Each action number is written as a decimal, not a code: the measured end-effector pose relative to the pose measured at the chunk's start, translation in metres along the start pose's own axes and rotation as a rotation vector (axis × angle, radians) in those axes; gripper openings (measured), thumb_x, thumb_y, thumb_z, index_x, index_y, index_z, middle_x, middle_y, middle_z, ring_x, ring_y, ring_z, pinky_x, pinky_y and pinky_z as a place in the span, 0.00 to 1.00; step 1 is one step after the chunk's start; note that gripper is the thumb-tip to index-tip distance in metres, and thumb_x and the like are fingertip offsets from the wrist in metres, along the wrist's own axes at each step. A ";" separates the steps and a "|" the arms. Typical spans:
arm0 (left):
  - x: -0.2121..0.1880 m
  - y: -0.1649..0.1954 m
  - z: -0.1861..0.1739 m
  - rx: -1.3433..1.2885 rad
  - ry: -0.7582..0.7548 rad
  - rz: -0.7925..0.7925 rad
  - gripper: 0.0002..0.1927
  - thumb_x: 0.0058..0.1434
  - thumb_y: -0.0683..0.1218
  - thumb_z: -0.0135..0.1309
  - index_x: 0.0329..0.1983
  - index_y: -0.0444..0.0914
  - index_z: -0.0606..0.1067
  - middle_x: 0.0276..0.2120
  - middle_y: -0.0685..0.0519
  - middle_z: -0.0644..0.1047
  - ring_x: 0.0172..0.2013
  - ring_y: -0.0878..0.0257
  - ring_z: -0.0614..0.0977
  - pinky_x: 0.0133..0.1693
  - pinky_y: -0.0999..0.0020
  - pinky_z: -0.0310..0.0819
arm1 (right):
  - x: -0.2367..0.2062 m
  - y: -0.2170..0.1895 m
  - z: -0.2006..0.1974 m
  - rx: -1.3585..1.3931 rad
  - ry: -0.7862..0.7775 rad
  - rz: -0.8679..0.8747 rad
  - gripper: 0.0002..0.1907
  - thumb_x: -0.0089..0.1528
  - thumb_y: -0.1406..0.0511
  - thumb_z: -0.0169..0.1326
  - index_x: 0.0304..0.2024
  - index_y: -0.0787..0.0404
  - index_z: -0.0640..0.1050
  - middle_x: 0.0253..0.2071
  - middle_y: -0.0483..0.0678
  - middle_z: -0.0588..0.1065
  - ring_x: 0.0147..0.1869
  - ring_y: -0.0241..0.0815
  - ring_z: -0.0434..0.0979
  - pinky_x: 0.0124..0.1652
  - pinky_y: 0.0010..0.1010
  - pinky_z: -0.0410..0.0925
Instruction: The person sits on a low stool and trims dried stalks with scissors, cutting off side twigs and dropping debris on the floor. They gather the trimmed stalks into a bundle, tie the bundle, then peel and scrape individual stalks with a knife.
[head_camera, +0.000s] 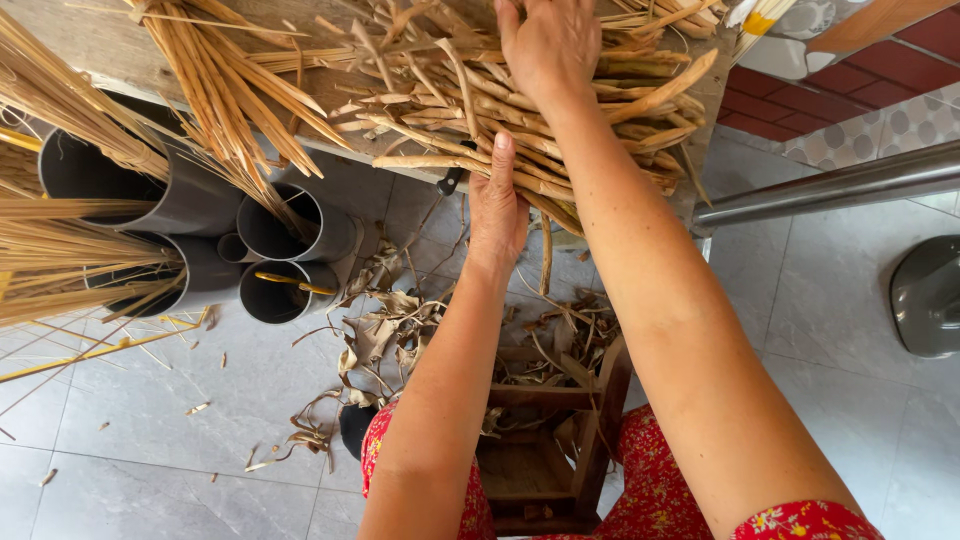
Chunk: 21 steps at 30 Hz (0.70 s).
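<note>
Floor tiles (180, 470), pale grey and smooth, are seen spreading under everything, littered with curled brown husks and splinters. A worn wooden tabletop (90, 45) is seen across the upper edge, and on it a heap of dried stalks (450, 90) is spread, tan, flat-sided and brittle-looking, many bent or split. Grey plastic pipes (290, 235) are stood beside the table on the left, open-mouthed and round; thin straight yellow strips are held in several of them, while one is nearly empty. A low wooden stool (545, 440) is placed between red flowered trouser legs, with peeled husks (390, 330) piled on and around it.

As a judgement, the sorting is well begun but far from done: strips are already gathered in the pipes and much waste is shed below, yet a large heap is left on the table.

The right hand (545, 45) is laid palm-down on top of the heap, fingers buried among the stalks; whether any are gripped cannot be told. The left hand (497, 205) is raised to the heap's near edge, fingers tucked under the stalks and thumb upright against them, loosely holding that edge.
</note>
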<state>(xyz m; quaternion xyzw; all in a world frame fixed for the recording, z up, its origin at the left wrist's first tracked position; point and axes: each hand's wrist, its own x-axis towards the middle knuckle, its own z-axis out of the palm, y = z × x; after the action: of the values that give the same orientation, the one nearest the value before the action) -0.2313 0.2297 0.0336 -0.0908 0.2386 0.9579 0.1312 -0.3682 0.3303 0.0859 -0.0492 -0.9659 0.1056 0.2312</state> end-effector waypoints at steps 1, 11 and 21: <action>0.000 0.000 0.000 -0.007 0.000 -0.003 0.35 0.64 0.58 0.60 0.66 0.33 0.66 0.60 0.46 0.73 0.60 0.55 0.75 0.62 0.55 0.71 | -0.005 0.001 0.000 -0.014 0.009 -0.025 0.18 0.68 0.52 0.53 0.37 0.57 0.84 0.39 0.53 0.79 0.48 0.56 0.76 0.45 0.54 0.66; 0.002 -0.005 -0.005 -0.043 -0.030 0.009 0.37 0.64 0.57 0.62 0.68 0.31 0.66 0.62 0.44 0.72 0.61 0.54 0.74 0.64 0.55 0.69 | -0.018 0.004 0.000 0.033 -0.035 -0.155 0.27 0.73 0.47 0.43 0.48 0.58 0.83 0.40 0.50 0.80 0.46 0.51 0.76 0.51 0.52 0.58; 0.010 -0.008 -0.021 -0.120 -0.061 -0.048 0.41 0.59 0.56 0.66 0.69 0.34 0.63 0.63 0.48 0.71 0.65 0.53 0.70 0.68 0.54 0.64 | -0.042 -0.015 -0.047 0.045 -0.085 -0.243 0.29 0.73 0.45 0.39 0.42 0.52 0.85 0.36 0.50 0.79 0.47 0.52 0.77 0.57 0.53 0.55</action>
<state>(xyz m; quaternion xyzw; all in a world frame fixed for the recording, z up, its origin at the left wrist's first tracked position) -0.2358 0.2282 0.0093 -0.0752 0.1747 0.9693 0.1557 -0.3099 0.3182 0.1123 0.0778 -0.9711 0.1005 0.2022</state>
